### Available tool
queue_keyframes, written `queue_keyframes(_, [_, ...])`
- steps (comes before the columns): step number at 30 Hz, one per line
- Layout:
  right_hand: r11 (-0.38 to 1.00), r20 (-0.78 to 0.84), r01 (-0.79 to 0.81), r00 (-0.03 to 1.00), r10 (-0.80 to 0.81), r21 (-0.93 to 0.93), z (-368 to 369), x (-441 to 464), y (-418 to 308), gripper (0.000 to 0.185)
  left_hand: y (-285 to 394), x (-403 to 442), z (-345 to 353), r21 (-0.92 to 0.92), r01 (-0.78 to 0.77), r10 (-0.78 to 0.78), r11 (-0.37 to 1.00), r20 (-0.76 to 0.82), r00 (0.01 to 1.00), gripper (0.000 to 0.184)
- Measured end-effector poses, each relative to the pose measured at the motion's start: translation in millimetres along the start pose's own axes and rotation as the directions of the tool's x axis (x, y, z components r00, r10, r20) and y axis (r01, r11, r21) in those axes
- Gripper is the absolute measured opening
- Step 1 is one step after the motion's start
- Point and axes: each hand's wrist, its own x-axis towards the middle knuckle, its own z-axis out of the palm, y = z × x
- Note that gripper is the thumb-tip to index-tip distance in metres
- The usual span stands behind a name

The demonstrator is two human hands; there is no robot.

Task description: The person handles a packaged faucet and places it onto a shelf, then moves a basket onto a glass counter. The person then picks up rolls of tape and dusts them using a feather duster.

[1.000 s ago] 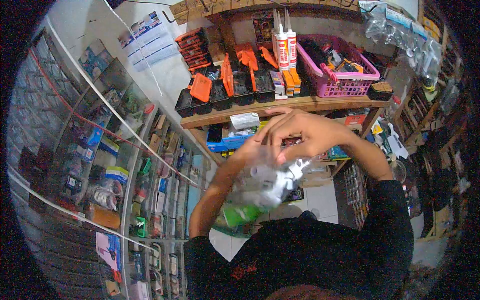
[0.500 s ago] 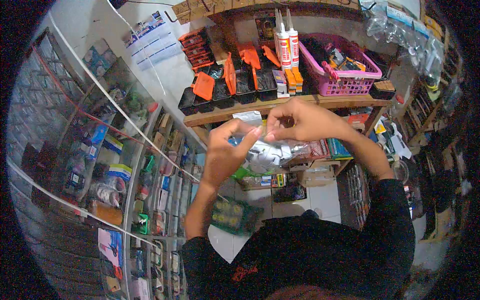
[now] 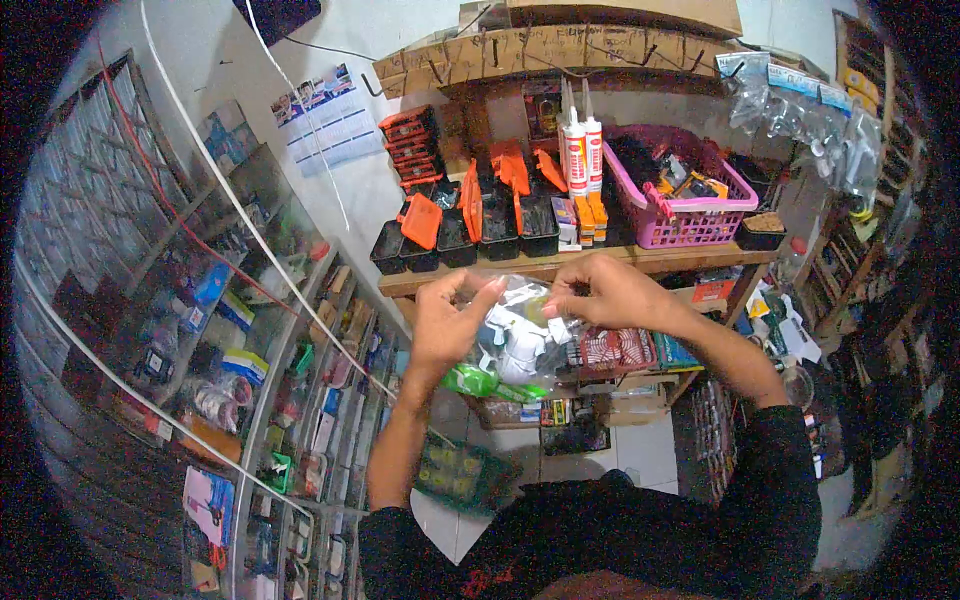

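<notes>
Between both hands hangs a clear plastic bag (image 3: 522, 345) with several white pieces inside and a green part at its lower left. My left hand (image 3: 447, 318) pinches the bag's upper left edge between thumb and fingers. At the upper right edge of the bag, my right hand (image 3: 597, 290) is closed on the plastic with thumb and fingertips. The bag is upright in front of the wooden shelf.
A wooden shelf (image 3: 590, 262) bears black bins with orange lids (image 3: 500, 236), white sealant tubes (image 3: 576, 160) and a pink basket (image 3: 695, 232). Glass display shelves (image 3: 250, 375) stand at left. Plastic bags (image 3: 800, 105) hang at upper right. A dark green crate (image 3: 455, 475) sits low down.
The hands have moved apart, spreading the top of the bag between them. The bag, blurred and tilted earlier, now hangs upright. The view has tilted up, showing more wall.
</notes>
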Motion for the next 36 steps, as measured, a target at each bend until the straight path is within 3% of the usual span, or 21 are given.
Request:
queue_keyframes(2, [0.998,0.062,-0.022,0.998,0.019,0.054,-4,-2,6,0.033,0,1,0,-0.029,0.034,-0.034,0.999,-0.005,0.999,0.021])
queue_keyframes(5, [0.992,0.025,0.076,0.997,-0.079,0.100,-11,-9,14,0.035,9,2,-4,-0.024,0.056,-0.056,0.998,-0.027,0.998,0.020])
queue_keyframes(11, [0.969,-0.065,-0.043,0.996,0.061,0.244,-10,-10,21,0.026,16,6,-11,-0.082,0.089,-0.085,0.993,0.044,0.995,0.021])
queue_keyframes(16, [0.980,-0.100,-0.030,0.994,0.051,0.197,-16,-15,15,0.018,-5,11,-12,-0.118,0.111,-0.091,0.987,0.164,0.982,0.020])
queue_keyframes(19, [0.985,-0.073,0.001,0.997,0.012,0.175,-19,-20,15,0.015,3,15,-20,0.036,0.142,-0.147,0.989,0.271,0.951,0.031])
queue_keyframes(22, [0.991,0.007,0.007,1.000,-0.008,0.132,-19,-27,9,0.013,19,16,-20,0.037,-0.115,0.097,0.993,0.329,0.940,0.045])
queue_keyframes(23, [0.992,0.032,0.020,0.999,-0.024,0.122,-18,-27,6,0.012,30,16,-18,0.177,-0.194,0.112,0.965,0.390,0.914,0.055])
queue_keyframes(26, [0.994,0.080,0.052,0.995,-0.060,0.101,-11,-25,-2,0.011,30,17,3,0.359,-0.483,0.160,0.799,0.647,0.745,0.053])
queue_keyframes(27, [0.995,0.085,0.071,0.993,-0.077,0.072,-10,-22,0,0.011,36,19,12,0.387,-0.463,0.035,0.798,0.736,0.676,0.051])
queue_keyframes(30, [0.994,0.084,0.092,0.992,-0.097,0.059,-11,-21,-7,0.012,27,14,21,0.381,-0.292,-0.070,0.877,0.703,0.708,0.044])
queue_keyframes(31, [0.993,0.097,0.100,0.990,-0.105,0.056,-8,-20,-2,0.012,23,6,20,0.347,-0.397,0.087,0.850,0.649,0.755,0.041])
queue_keyframes(34, [0.999,0.148,0.051,0.988,-0.050,0.000,-2,-23,-1,0.010,4,-5,21,0.302,-0.583,0.333,0.754,0.589,0.736,0.033])
queue_keyframes(36, [1.000,0.171,0.023,0.985,-0.021,-0.007,0,-22,-4,0.012,10,4,16,0.281,-0.426,0.131,0.860,0.686,0.716,0.029])
